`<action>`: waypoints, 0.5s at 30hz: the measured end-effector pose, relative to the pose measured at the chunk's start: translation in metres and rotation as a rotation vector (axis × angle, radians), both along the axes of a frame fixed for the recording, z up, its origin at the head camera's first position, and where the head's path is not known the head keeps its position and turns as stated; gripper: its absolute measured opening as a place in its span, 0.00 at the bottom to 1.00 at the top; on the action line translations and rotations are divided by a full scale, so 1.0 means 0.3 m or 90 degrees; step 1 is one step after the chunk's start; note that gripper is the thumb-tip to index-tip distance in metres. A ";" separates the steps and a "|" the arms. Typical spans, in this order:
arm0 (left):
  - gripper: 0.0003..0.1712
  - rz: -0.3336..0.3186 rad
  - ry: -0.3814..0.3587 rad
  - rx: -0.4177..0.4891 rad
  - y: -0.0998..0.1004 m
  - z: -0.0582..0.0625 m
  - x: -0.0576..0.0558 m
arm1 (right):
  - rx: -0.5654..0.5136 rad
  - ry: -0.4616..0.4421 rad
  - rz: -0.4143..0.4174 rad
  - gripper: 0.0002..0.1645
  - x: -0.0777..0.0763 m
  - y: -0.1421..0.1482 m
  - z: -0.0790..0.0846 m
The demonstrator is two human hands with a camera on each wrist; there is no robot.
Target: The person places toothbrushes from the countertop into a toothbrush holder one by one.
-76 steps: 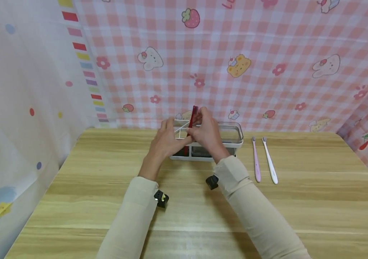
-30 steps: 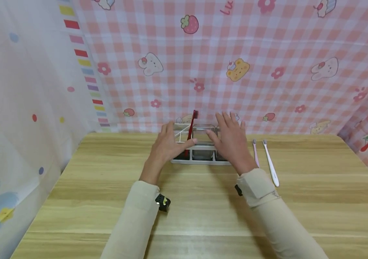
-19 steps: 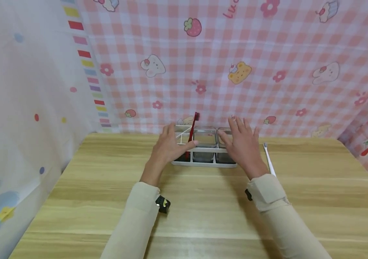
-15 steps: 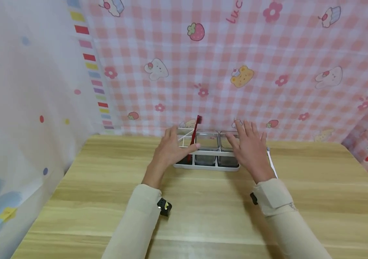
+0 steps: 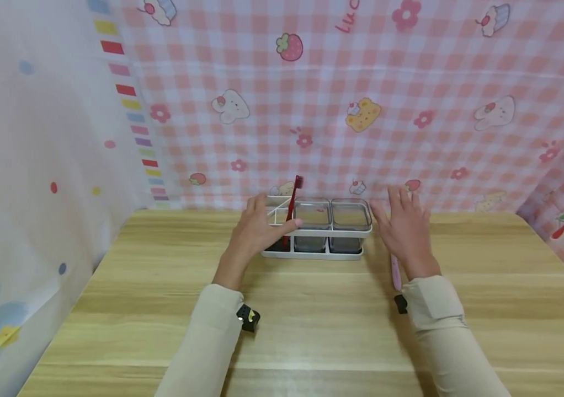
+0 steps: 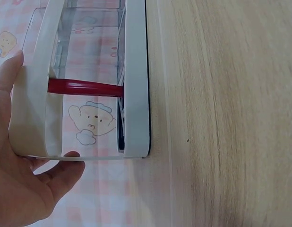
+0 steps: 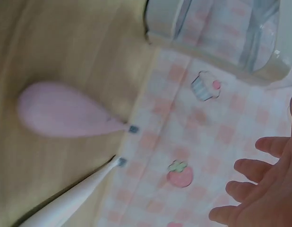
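A white toothbrush holder (image 5: 334,234) stands at the back of the table, two clear cups in its middle and right bays. A red toothbrush (image 5: 292,203) leans upright in its left section, bristles up. My left hand (image 5: 253,234) grips the holder's left end, thumb over the front rail and fingers around the side. Right of the holder, my right hand (image 5: 408,234) hovers with fingers spread, holding nothing. Below it lies a pink toothbrush (image 5: 395,274), partly covered in the head view. The right wrist view also shows a white toothbrush (image 7: 73,201), hidden by the hand in the head view.
Behind the wooden table (image 5: 302,325) hangs a pink checked cloth (image 5: 262,132) with cartoon prints, close to the holder's back. A white dotted cloth (image 5: 78,209) hangs along the left side.
My right hand has let go of the red toothbrush, now standing in the holder, and has moved right, past the cups, over the loose toothbrushes. My left hand stays on the holder.
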State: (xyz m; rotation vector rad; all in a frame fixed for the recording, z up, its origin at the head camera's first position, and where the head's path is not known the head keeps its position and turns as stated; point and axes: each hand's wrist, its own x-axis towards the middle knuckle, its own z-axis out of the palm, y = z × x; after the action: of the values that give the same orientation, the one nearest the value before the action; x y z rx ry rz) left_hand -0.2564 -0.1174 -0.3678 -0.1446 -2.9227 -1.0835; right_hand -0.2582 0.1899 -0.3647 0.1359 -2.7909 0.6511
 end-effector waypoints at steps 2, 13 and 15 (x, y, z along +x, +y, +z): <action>0.69 0.001 -0.004 -0.002 0.001 0.001 0.002 | -0.002 -0.023 -0.008 0.49 0.006 0.018 -0.010; 0.70 0.002 -0.012 -0.008 0.002 0.002 -0.003 | -0.024 -0.155 -0.024 0.49 0.023 0.096 -0.076; 0.69 0.002 -0.012 -0.007 0.003 0.002 -0.004 | -0.028 -0.158 -0.022 0.47 0.022 0.105 -0.083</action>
State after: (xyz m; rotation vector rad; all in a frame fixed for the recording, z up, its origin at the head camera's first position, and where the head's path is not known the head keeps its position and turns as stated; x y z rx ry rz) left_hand -0.2577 -0.1164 -0.3673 -0.1320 -2.9440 -1.0754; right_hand -0.2516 0.2213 -0.3896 -0.0017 -3.0035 0.7687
